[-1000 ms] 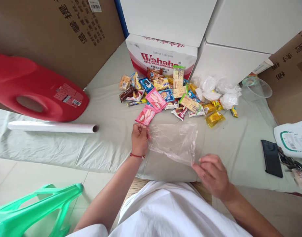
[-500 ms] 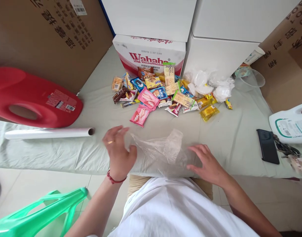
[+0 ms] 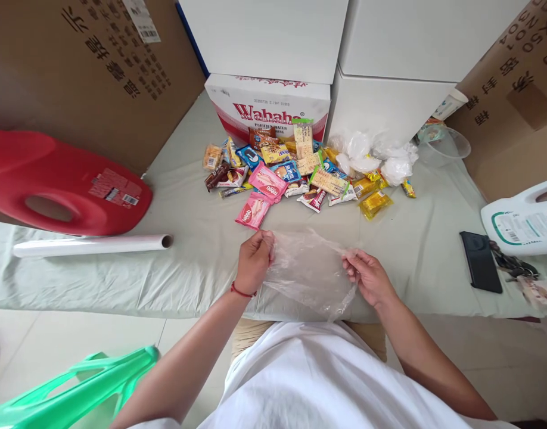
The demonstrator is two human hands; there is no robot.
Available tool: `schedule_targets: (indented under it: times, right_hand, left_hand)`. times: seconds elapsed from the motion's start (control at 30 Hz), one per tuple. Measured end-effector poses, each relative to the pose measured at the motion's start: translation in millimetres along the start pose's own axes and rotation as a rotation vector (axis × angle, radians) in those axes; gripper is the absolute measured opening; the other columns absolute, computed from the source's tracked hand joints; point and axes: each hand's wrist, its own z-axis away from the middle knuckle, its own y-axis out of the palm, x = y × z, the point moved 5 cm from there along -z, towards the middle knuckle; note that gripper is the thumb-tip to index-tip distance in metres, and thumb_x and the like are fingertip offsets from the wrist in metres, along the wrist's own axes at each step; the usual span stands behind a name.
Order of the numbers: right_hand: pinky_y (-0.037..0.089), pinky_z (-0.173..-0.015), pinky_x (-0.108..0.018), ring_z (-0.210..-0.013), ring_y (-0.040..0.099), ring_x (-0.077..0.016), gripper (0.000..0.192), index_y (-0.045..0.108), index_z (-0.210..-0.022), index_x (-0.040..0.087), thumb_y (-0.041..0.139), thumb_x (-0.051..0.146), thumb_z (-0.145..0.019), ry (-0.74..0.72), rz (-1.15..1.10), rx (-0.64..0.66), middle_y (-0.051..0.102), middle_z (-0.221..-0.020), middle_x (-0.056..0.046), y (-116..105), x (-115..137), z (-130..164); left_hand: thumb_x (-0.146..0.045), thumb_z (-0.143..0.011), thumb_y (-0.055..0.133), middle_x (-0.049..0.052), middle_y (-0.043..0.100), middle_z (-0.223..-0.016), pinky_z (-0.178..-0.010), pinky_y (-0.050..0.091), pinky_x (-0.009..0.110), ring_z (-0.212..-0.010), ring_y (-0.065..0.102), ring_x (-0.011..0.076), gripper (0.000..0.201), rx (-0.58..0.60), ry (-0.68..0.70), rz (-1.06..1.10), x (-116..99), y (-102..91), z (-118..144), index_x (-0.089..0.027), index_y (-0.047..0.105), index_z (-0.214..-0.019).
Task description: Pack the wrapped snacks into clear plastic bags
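Observation:
A clear plastic bag [image 3: 309, 271] is stretched between both hands above the near edge of a pale cloth-covered surface [image 3: 202, 238]. My left hand [image 3: 254, 261] pinches the bag's left edge. My right hand [image 3: 367, 276] pinches its right edge. Beyond the bag lies a pile of wrapped snacks [image 3: 295, 170]. The nearest of them is a pink wafer packet [image 3: 253, 210], just past my left hand.
A white roll [image 3: 92, 245] and a red jug [image 3: 63, 182] lie at the left. A Wahaha carton [image 3: 267, 107], white boxes and cardboard boxes stand behind. A black phone [image 3: 480, 269], keys and a white jug [image 3: 524, 217] are at the right. Green plastic furniture [image 3: 77, 390] is at bottom left.
Half a second ago my left hand was open beside the crumpled bag and my right hand pressed on it. Now both hands pinch the bag's edges and hold it spread.

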Motion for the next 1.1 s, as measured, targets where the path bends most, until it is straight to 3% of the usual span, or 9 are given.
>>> schedule_targets:
  times: [0.13,0.23,0.4,0.5,0.6,0.73,0.87,1.0,1.1]
  right_hand:
    - [0.026,-0.043,-0.021,-0.049,0.039,-0.0081,0.05,0.066,-0.079,0.018,0.082,0.064,-0.065,0.054,0.103,-0.059,0.055,-0.063,0.003,-17.2,-3.5,-4.4]
    - [0.029,-0.044,-0.023,-0.049,0.04,-0.0093,0.051,0.063,-0.075,0.019,0.074,0.069,-0.072,0.001,0.269,-0.067,0.055,-0.06,0.003,-24.6,-0.5,-9.0]
    - [0.03,-0.046,-0.024,-0.049,0.04,-0.0105,0.048,0.06,-0.072,0.02,0.065,0.067,-0.081,-0.053,0.402,0.007,0.056,-0.06,0.003,-25.5,8.3,-22.5]
    - [0.031,-0.047,-0.024,-0.049,0.04,-0.0108,0.045,0.058,-0.071,0.021,0.066,0.064,-0.081,-0.065,0.431,0.044,0.055,-0.061,0.003,-21.5,14.4,-31.3]
    - [0.031,-0.048,-0.024,-0.05,0.041,-0.0107,0.043,0.059,-0.072,0.021,0.068,0.062,-0.079,-0.086,0.445,0.068,0.056,-0.062,0.003,-20.5,21.6,-40.2]
    - [0.036,-0.051,-0.024,-0.054,0.045,-0.0122,0.039,0.069,-0.09,0.021,0.072,0.057,-0.076,-0.161,0.502,-0.003,0.056,-0.063,0.005,-41.8,34.9,-49.3]
    - [0.043,-0.056,-0.027,-0.057,0.054,-0.0153,0.043,0.073,-0.104,0.02,0.069,0.052,-0.076,-0.169,0.633,-0.022,0.064,-0.069,0.002,-87.4,50.3,-56.8]
    - [0.049,-0.075,-0.034,-0.075,0.064,-0.0212,0.031,0.075,-0.097,0.019,0.059,0.043,-0.085,-0.345,0.948,-0.494,0.072,-0.084,-0.006,-152.3,105.2,-83.8]
    - [0.048,-0.085,-0.037,-0.097,0.066,-0.026,0.035,0.073,-0.114,0.015,0.058,0.034,-0.089,-0.25,1.263,-0.742,0.071,-0.117,-0.016,-176.3,145.4,-127.9]
  left_hand:
    - [-0.052,-0.082,0.063,-0.005,0.047,-0.047,-0.038,0.024,0.023,-0.037,0.04,0.011,0.034,-0.035,-0.284,0.093,23.5,-7.3,-11.6,-0.021,0.057,-0.072]
    - [-0.046,-0.078,0.065,0.001,0.061,-0.063,-0.042,0.031,0.024,-0.046,0.055,0.0145,0.029,-0.077,-0.301,-0.007,29.3,-22.9,-13.5,-0.019,0.057,-0.082]
    - [-0.024,-0.075,0.066,0.007,0.065,-0.102,-0.078,0.052,0.034,-0.095,0.063,0.022,0.024,-0.479,0.212,-0.291,-11.5,-55.7,21.3,-0.023,0.059,-0.097]
    - [-0.018,-0.079,0.062,0.009,0.071,-0.099,-0.095,0.05,0.045,-0.102,0.065,0.0277,0.013,-0.054,0.624,-0.563,-33.7,-14.4,38.8,-0.025,0.067,-0.088]
    - [-0.021,-0.084,0.061,0.012,0.075,-0.117,-0.111,0.04,0.054,-0.122,0.063,0.0335,0.022,0.422,0.652,-0.729,-19.7,32.9,29.7,-0.027,0.074,-0.101]
    - [-0.03,-0.094,0.055,0.015,0.057,-0.15,-0.122,0.012,0.067,-0.144,0.047,0.0379,0.04,0.273,0.619,-0.928,1.9,43.4,-12.1,-0.028,0.066,-0.132]
    - [-0.038,-0.1,0.047,0.017,0.044,-0.16,-0.12,0.006,0.072,-0.148,0.041,0.0394,0.051,0.161,0.642,-1.107,18.0,29.2,-23.7,-0.028,0.052,-0.15]
    - [-0.034,-0.101,0.045,0.013,0.043,-0.162,-0.123,0.005,0.066,-0.151,0.038,0.0356,0.053,0.166,0.761,-1.158,23.0,18.3,-10.3,-0.028,0.046,-0.154]
    - [-0.032,-0.102,0.044,0.012,0.05,-0.157,-0.125,0.015,0.059,-0.145,0.048,0.0321,0.052,0.255,0.802,-1.183,29.5,17.6,-7.3,-0.027,0.046,-0.154]
